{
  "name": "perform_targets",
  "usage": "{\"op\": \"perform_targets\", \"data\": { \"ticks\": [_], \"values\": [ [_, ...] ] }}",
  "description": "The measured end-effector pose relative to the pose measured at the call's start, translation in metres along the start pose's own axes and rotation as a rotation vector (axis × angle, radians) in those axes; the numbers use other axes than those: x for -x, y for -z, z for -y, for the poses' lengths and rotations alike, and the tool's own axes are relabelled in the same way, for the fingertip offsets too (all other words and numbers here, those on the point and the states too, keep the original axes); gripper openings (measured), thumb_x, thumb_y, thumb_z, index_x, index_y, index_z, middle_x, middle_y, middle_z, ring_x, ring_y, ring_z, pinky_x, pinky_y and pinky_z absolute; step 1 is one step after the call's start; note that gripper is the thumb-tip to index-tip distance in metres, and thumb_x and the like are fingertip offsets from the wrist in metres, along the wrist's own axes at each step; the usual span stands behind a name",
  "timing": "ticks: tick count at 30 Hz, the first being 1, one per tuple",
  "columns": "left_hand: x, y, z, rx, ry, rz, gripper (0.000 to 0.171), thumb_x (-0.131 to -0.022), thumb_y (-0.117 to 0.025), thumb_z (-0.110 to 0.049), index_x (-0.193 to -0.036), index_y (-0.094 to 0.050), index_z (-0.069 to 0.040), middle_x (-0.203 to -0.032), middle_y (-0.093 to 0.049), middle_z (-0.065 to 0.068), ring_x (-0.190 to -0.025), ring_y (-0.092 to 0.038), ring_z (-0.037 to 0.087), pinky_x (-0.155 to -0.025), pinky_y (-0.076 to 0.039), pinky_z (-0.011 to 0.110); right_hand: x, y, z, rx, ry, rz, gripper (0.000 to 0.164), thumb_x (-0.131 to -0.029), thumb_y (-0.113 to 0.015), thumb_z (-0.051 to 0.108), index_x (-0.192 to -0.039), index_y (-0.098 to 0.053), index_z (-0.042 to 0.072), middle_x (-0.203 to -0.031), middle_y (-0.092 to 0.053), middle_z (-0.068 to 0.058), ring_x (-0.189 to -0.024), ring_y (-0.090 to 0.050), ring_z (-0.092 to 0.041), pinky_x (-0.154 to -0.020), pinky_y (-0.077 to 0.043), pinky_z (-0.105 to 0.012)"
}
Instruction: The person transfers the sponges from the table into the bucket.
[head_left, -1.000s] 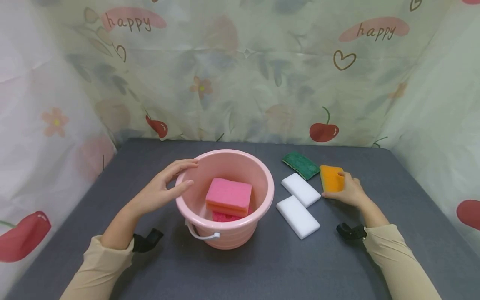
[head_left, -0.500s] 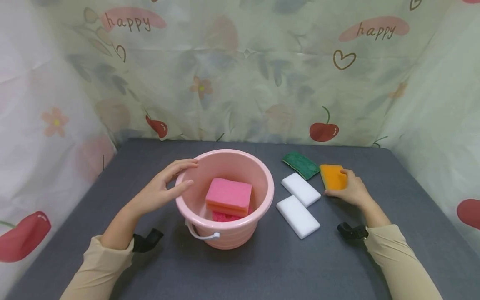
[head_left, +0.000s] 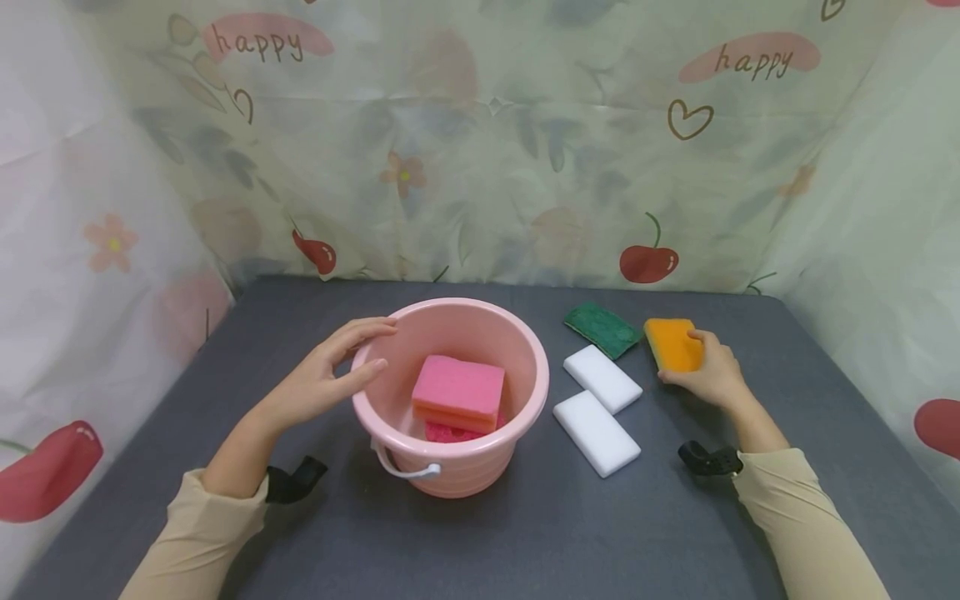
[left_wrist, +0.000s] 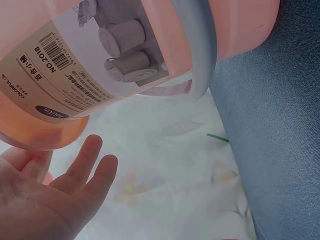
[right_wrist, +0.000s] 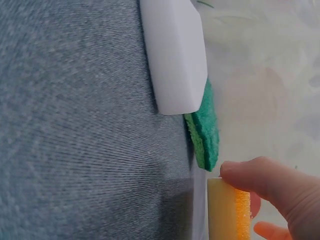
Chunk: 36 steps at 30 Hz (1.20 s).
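My left hand rests at the left rim of a pink bucket, its fingers relaxed and its thumb reaching over the opening. In the left wrist view, loosely spread fingers show beside the rim. Inside the bucket, a pink sponge with an orange layer lies over a deeper pink one. At the right, my right hand pinches an orange sponge between thumb and fingers. Its pale yellow side faces the table in the right wrist view.
Left of the orange sponge lie a green scouring sponge and two white sponges, one farther back and one nearer. A white handle hangs at the bucket's front. Patterned curtains enclose the dark grey table.
My right hand has first shifted its grip on the orange sponge, then moved it slightly right and away from me, off the green sponge's edge. My left hand and the bucket stay put.
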<state>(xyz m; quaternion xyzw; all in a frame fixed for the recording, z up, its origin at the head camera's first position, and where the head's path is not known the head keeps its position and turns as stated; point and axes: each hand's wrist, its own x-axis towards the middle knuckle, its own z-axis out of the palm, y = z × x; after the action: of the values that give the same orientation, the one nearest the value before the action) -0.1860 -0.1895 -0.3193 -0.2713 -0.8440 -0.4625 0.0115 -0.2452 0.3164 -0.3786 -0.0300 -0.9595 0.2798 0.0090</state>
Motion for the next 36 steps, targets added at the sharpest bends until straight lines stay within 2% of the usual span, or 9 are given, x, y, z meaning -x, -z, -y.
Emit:
{"op": "perform_targets", "data": {
  "ticks": [6,16,36],
  "values": [
    [0.0,0.0,-0.001,-0.008,0.017,0.002,0.042,-0.091,-0.059,-0.017,-0.132,-0.049,-0.014,-0.142,-0.041,0.002,-0.131,-0.037,0.02,-0.098,-0.033,0.01,0.001,0.005,0.005,-0.037,-0.011,-0.011,0.092,-0.08,-0.071,0.029,-0.142,-0.016,-0.011,-0.137,-0.025,-0.042,-0.118,-0.03,-0.051,-0.098,-0.029,-0.064],
    [0.0,0.0,0.0,-0.002,0.001,0.0,0.041,-0.091,-0.058,-0.015,-0.131,-0.049,-0.014,-0.142,-0.041,0.006,-0.131,-0.037,0.022,-0.097,-0.032,0.008,0.002,0.006,0.008,-0.102,-0.032,-0.031,0.089,-0.081,-0.07,0.028,-0.143,-0.017,-0.008,-0.141,-0.024,-0.037,-0.121,-0.03,-0.048,-0.102,-0.029,-0.063],
    [0.0,-0.001,-0.001,0.007,0.011,0.004,0.043,-0.091,-0.058,-0.016,-0.132,-0.049,-0.014,-0.143,-0.041,0.002,-0.131,-0.037,0.019,-0.099,-0.034,0.012,0.014,0.018,0.027,-0.165,0.052,-0.073,0.086,-0.082,-0.069,0.032,-0.143,-0.02,-0.005,-0.142,-0.029,-0.034,-0.121,-0.035,-0.046,-0.098,-0.032,-0.06]
  ]
}}
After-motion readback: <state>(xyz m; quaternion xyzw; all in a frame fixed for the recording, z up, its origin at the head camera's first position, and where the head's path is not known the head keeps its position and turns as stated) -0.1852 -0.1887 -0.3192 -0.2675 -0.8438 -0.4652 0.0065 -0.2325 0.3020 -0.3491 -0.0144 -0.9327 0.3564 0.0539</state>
